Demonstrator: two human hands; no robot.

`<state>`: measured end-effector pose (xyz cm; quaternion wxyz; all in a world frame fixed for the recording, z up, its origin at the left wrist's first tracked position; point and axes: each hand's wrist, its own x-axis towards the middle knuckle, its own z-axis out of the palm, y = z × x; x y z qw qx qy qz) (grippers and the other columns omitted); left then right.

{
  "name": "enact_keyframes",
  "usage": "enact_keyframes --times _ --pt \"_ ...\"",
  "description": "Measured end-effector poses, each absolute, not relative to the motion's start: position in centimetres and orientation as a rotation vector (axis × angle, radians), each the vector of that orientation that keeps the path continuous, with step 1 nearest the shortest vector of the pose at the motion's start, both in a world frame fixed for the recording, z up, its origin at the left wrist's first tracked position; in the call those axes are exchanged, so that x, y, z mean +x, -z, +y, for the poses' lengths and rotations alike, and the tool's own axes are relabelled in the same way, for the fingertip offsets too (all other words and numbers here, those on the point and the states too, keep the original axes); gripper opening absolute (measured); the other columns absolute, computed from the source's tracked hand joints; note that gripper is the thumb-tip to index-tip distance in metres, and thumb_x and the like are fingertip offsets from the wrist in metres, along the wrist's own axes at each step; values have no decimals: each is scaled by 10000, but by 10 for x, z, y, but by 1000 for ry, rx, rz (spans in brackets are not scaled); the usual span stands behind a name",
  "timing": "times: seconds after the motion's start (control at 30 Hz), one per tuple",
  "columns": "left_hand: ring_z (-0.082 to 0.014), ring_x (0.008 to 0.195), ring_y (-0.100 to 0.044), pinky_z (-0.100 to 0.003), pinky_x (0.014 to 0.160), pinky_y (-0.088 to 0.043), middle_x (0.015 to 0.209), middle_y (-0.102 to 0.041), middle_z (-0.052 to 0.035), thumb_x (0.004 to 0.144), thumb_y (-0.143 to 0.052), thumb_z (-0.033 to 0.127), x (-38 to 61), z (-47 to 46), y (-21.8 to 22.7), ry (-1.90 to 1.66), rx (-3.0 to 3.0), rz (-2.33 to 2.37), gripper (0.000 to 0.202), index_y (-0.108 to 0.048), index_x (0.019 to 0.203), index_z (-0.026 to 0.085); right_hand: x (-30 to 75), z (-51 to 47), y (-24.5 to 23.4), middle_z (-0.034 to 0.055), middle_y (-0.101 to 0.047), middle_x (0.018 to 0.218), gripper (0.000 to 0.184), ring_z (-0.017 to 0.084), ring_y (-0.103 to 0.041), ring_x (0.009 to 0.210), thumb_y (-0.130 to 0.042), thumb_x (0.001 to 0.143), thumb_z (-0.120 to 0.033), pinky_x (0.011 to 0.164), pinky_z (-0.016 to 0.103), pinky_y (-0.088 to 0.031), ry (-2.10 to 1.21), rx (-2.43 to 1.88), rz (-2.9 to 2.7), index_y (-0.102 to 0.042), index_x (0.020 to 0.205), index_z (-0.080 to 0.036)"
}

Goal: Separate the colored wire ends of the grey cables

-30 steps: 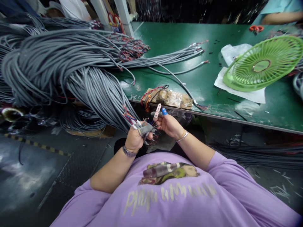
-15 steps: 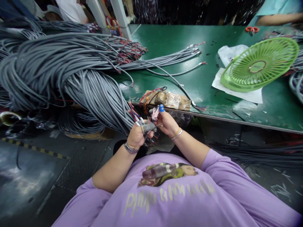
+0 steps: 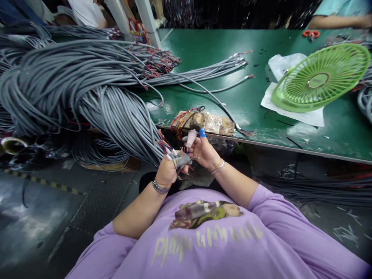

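Note:
My left hand (image 3: pixel 166 170) is closed round grey cable ends whose coloured wires (image 3: pixel 166 145) fan out above the fist. A grey wrapping (image 3: pixel 181 160) covers what looks like its thumb. Close beside it on the right, my right hand (image 3: pixel 207 155) holds a small pale pink tool (image 3: pixel 191 138), blurred, its exact kind unclear. A blue finger cover (image 3: pixel 202 132) sits on the right thumb, which points up. Thin bare wire ends (image 3: pixel 194 158) stick out between the hands. The large bundle of grey cables (image 3: pixel 122 120) hangs over the bench edge to the left hand.
On the green bench (image 3: pixel 209 42) lies a taped wooden block (image 3: pixel 213 123) with cords, right beyond my hands. A green fan (image 3: pixel 322 79) stands on paper at the right. Orange-handled scissors (image 3: pixel 310 35) lie near a co-worker's arm (image 3: pixel 337 22). More cables (image 3: pixel 221 69) stretch across the bench.
My right hand has moved slightly right and its fingers have loosened a little. The pink tool has turned more upright and is blurred. My left hand has barely moved.

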<state>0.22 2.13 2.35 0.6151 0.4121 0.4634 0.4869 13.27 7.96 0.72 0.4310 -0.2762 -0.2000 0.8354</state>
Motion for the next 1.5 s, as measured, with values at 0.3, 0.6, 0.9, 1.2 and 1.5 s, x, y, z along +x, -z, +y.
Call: enact_keyframes --times 0.3,0.6,0.9,1.2,1.5 --pt "-98 391 -516 -210 416 -382 464 -615 -13 673 -731 314 10 11 -19 -1352 903 1081 188 -678 611 145 138 75 -12 -17 -605 687 320 68 -444 552 -640 861 -460 515 183 -397 -2036 -647 -536 -681 908 -147" --pt "-90 394 -511 -203 420 -393 453 -595 2 676 -734 314 19 20 -22 -1378 860 1133 202 -651 592 150 129 83 -7 -24 -601 630 370 73 -472 553 -693 808 -527 515 199 -378 -1983 -697 -422 -650 765 -162" --pt "-84 397 -514 -199 430 -396 456 -601 -6 715 -722 307 16 16 -18 -1363 930 1129 239 -638 556 149 131 81 -4 7 -637 691 461 106 -506 574 -602 826 -636 515 214 -419 -2052 -685 -375 -654 835 -179" --pt "-89 417 -534 -195 424 -405 490 -618 1 718 -723 303 15 11 -16 -1473 869 1142 181 -673 632 152 137 81 -10 9 -662 754 362 81 -514 571 -640 838 -529 527 197 -440 -2069 -719 -525 -638 802 -169" --pt "-87 407 -529 -200 428 -423 476 -602 17 683 -721 308 21 20 -19 -1463 827 1189 173 -654 635 156 137 80 -13 -11 -628 667 392 77 -541 558 -715 778 -547 502 187 -445 -1998 -827 -573 -630 798 -165"
